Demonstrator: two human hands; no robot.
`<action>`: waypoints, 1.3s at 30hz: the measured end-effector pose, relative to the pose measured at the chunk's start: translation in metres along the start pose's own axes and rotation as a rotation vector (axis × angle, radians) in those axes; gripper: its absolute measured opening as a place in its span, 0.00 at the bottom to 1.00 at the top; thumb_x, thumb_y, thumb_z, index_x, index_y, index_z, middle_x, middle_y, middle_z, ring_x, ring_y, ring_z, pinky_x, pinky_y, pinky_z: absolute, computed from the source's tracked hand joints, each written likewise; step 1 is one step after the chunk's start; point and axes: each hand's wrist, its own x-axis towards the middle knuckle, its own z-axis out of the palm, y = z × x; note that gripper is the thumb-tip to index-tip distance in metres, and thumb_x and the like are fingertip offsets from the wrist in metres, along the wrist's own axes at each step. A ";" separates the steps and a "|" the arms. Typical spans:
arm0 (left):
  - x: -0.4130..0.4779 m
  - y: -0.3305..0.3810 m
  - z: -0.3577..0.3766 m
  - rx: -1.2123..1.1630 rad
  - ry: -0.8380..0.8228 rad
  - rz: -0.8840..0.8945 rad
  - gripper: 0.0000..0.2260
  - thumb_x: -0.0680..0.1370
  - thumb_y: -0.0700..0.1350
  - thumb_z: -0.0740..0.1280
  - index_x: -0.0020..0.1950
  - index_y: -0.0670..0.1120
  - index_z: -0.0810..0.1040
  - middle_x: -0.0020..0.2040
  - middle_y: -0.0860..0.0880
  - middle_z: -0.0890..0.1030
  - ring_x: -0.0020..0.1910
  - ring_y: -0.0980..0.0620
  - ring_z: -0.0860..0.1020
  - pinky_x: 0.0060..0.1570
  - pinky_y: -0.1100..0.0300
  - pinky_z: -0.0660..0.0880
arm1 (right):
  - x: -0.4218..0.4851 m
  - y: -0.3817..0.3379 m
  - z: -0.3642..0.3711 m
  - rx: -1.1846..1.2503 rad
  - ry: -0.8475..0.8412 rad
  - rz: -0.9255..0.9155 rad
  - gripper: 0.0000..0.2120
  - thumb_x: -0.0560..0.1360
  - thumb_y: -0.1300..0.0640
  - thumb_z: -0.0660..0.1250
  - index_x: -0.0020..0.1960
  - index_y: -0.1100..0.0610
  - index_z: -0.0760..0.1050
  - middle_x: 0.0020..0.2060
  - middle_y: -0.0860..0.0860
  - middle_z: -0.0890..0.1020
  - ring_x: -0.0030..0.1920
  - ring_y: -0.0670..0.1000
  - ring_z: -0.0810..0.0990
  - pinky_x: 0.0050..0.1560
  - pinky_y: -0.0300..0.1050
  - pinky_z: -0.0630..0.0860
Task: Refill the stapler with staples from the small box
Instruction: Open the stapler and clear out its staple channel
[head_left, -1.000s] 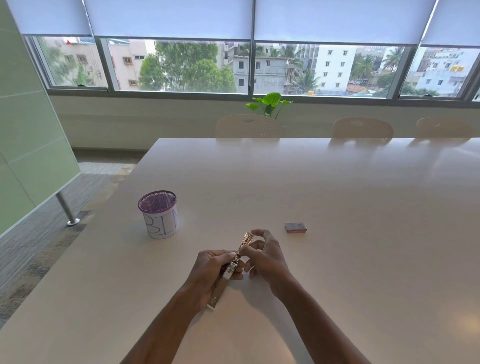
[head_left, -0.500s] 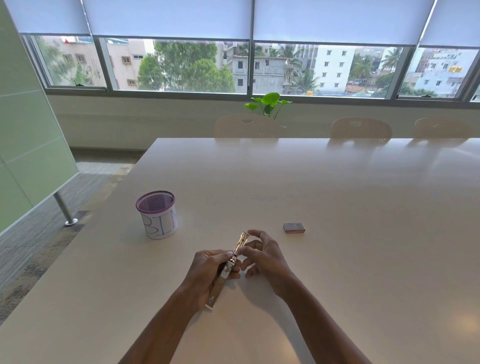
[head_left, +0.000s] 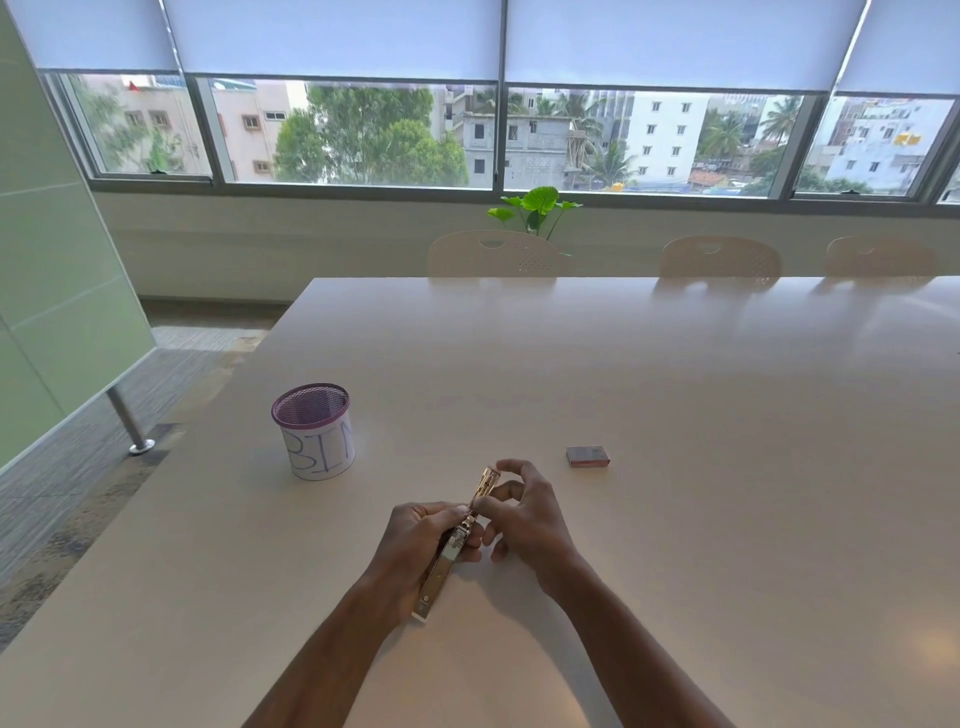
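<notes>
A slim metal stapler (head_left: 448, 557), gold and silver, lies swung out flat along the white table (head_left: 675, 415), its far end pointing away from me. My left hand (head_left: 415, 540) wraps around its middle. My right hand (head_left: 524, 514) pinches the stapler's far half with thumb and fingertips. The small reddish-brown staple box (head_left: 587, 455) lies shut on the table, beyond and right of my right hand, apart from both hands.
A purple mesh cup (head_left: 315, 430) with a paper label reading BIN stands to the far left of my hands. Several chairs (head_left: 498, 254) line the table's far edge, with a green plant (head_left: 535, 208) behind. The table's left edge drops to the floor.
My hands and the stapler have stayed almost in place. My right fingers have shifted slightly along the stapler's far half.
</notes>
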 end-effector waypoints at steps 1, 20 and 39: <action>0.000 0.000 0.000 0.004 0.005 -0.001 0.10 0.78 0.37 0.64 0.48 0.36 0.84 0.40 0.36 0.82 0.37 0.46 0.80 0.39 0.56 0.80 | 0.000 0.000 0.000 0.007 -0.002 0.005 0.26 0.70 0.63 0.73 0.65 0.56 0.68 0.47 0.62 0.80 0.28 0.52 0.79 0.24 0.44 0.75; 0.002 0.017 0.027 1.144 0.248 0.561 0.09 0.78 0.43 0.62 0.43 0.43 0.80 0.40 0.45 0.81 0.38 0.46 0.80 0.39 0.53 0.77 | 0.011 0.007 -0.003 1.009 -0.085 0.378 0.37 0.81 0.37 0.44 0.59 0.71 0.69 0.53 0.68 0.78 0.51 0.62 0.81 0.51 0.51 0.80; -0.013 0.017 0.041 1.523 0.268 0.738 0.10 0.75 0.41 0.69 0.55 0.43 0.78 0.46 0.48 0.76 0.42 0.51 0.80 0.34 0.58 0.80 | 0.015 0.014 -0.002 1.033 -0.071 0.352 0.41 0.80 0.35 0.42 0.69 0.72 0.65 0.64 0.69 0.75 0.65 0.62 0.76 0.60 0.51 0.78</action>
